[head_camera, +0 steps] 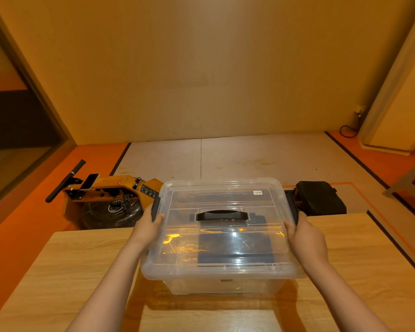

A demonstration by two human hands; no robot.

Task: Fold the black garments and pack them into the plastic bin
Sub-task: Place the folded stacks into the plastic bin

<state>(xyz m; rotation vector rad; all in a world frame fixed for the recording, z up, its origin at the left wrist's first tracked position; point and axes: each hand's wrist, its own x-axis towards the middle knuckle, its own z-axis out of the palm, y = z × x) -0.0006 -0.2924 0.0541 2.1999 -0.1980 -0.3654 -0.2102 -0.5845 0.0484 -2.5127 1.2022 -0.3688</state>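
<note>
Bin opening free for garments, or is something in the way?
Blocked: the clear lid sits on the plastic bin, covering its opening. The left hand and right hand hold the bin's sides by the black latches.

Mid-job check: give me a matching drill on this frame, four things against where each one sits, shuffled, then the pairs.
Things:
1 left hand
2 black handle
3 phone
4 plastic bin

Places:
a on the wooden table
b on the rowing machine
c at the bin's left latch
d centre of the clear lid

Pairs: 1-c, 2-d, 3-b, 4-a
</note>
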